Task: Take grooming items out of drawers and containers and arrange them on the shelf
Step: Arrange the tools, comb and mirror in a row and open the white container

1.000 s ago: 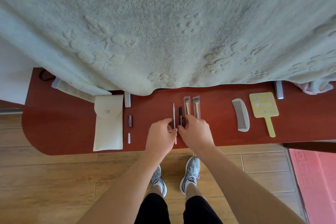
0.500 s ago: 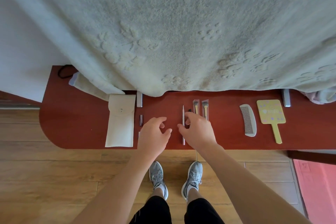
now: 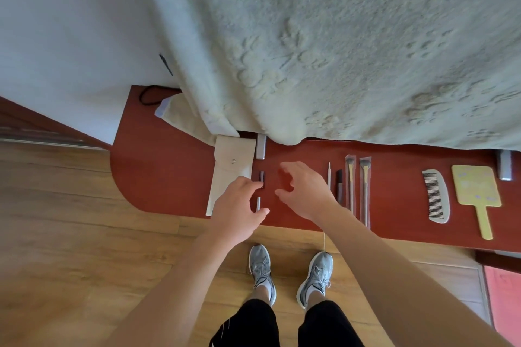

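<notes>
Your left fingers are loosely curved with a wide gap between forefinger and thumb, and they hold nothing. The forefinger tip lies right at the near end of a small dark piece; whether it touches cannot be told. A small silver piece lies in the gap, just beside your thumb. Your left hand partly covers the near right edge of a cream pouch with a snap button, which lies flat on the red shelf.

Your right fingers are spread and slightly bent, empty too. Your right hand hangs over bare shelf, between the two small pieces and the row of laid-out tools.

Just beside that hand's right edge lies a thin metal tool, then a dark-handled tool, then two brushes in clear sleeves, all parallel and pointing away from you. Well apart to the right lie a pale comb and a yellow hand mirror, side by side.

A grey metal block stands at the pouch's far right corner, and another beyond the mirror. A fluffy cream blanket hangs over the shelf's far edge. Your grey shoes stand on the wooden floor.
</notes>
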A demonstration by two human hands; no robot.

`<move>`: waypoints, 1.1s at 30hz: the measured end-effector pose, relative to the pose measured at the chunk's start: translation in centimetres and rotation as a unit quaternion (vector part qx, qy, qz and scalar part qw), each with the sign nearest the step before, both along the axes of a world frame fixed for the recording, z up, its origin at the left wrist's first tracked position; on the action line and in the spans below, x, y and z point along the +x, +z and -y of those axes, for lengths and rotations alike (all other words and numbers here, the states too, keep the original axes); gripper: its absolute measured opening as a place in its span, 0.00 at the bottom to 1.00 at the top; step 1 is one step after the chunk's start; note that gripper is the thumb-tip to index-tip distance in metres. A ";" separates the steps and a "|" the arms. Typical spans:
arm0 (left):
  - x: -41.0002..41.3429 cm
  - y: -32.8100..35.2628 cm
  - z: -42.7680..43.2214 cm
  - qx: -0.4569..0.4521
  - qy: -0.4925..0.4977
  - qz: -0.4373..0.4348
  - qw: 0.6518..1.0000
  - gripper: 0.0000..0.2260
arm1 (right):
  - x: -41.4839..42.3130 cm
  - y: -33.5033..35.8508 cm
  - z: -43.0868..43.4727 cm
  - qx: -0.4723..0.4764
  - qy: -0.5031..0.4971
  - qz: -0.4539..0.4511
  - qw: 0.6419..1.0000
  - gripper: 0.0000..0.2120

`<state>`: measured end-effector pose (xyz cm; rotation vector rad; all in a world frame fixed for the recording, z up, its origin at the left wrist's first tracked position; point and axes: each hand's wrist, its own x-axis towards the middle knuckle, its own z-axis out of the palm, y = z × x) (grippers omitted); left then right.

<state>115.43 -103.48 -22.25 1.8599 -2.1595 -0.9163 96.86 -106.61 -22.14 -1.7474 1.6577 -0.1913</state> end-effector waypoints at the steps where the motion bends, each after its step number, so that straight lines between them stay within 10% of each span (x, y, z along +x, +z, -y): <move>1: 0.4 -0.1 0.2 0.002 -0.015 0.007 1.000 0.26 | 0.2 -0.2 0.2 0.001 0.005 -0.002 1.000 0.31; 33: 1.5 -0.6 1.7 -0.028 -0.151 0.085 0.985 0.22 | 3.1 -1.9 1.4 -0.014 0.065 0.005 0.998 0.28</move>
